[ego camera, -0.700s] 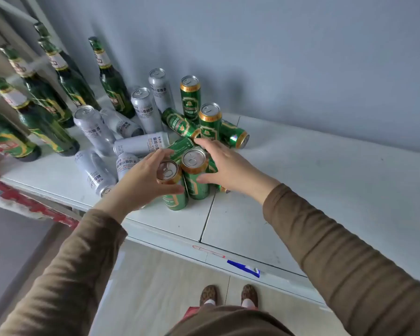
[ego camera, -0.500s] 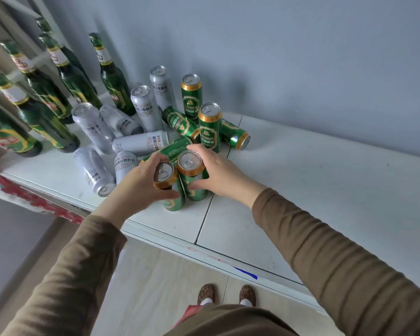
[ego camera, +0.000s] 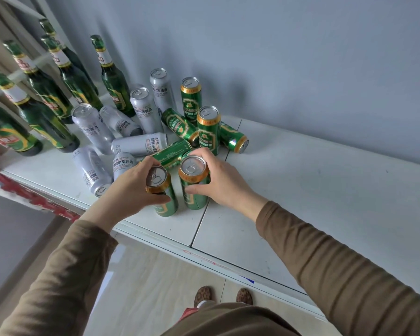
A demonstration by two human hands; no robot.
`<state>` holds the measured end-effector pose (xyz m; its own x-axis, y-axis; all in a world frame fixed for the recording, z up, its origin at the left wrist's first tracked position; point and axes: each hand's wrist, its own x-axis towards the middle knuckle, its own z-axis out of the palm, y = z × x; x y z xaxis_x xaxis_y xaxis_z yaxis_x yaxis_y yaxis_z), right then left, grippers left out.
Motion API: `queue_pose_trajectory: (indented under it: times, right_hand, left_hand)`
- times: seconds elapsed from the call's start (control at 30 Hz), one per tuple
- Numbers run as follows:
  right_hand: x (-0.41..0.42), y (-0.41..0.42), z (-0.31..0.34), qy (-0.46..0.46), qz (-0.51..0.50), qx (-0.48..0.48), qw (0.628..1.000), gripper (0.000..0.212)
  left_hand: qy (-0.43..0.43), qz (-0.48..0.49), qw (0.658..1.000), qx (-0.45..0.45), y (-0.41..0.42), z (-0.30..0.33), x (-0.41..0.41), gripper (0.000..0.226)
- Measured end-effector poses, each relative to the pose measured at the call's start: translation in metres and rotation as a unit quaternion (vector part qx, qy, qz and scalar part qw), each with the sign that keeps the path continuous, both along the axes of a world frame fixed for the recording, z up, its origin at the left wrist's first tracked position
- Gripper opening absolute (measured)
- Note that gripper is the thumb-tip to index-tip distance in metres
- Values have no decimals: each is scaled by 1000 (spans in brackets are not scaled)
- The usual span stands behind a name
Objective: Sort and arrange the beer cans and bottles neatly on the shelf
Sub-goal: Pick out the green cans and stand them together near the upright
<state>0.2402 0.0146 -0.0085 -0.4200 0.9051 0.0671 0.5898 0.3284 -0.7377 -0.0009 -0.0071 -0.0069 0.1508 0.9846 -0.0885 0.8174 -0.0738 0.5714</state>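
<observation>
My left hand (ego camera: 129, 187) grips a green can with a gold rim (ego camera: 161, 191), tilted slightly, near the front edge of the white shelf (ego camera: 313, 190). Beside it my right hand (ego camera: 218, 180) grips a second upright green can (ego camera: 194, 183). Behind them more green cans (ego camera: 207, 128) stand or lie in a heap, one lying can (ego camera: 172, 154) just past my fingers. Several silver cans (ego camera: 141, 110) stand and lie to the left. Green glass bottles (ego camera: 112, 76) stand at the far left and back.
A grey wall (ego camera: 301, 57) closes off the back of the shelf. The shelf's right part carries nothing. A seam (ego camera: 211, 207) divides the shelf top. Red trim (ego camera: 22, 190) runs along the left front edge. Tiled floor and my slippers (ego camera: 223, 295) lie below.
Both hands have drawn their green cans a little toward the front edge. The left can has tipped further, and the right hand has closed more fully round its can.
</observation>
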Motion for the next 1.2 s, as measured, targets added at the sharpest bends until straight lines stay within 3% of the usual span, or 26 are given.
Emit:
queue_pose_trajectory:
  times: [0.23, 0.87, 1.07, 1.2]
  right_hand:
    - [2, -5, 9, 29, -29, 6, 999, 68]
    - [-20, 0, -17, -4, -36, 2, 999, 71]
    - [-12, 3, -20, 1, -19, -30, 999, 83]
    - [16, 8, -34, -46, -37, -88, 994, 97]
  left_hand:
    - [-6, 2, 1000, -4, 1, 3, -3, 70]
    - [-18, 16, 1000, 1, 17, -1, -11, 70]
    - [45, 1, 999, -14, 15, 5, -9, 87]
    - [108, -41, 991, 60, 14, 17, 5, 99]
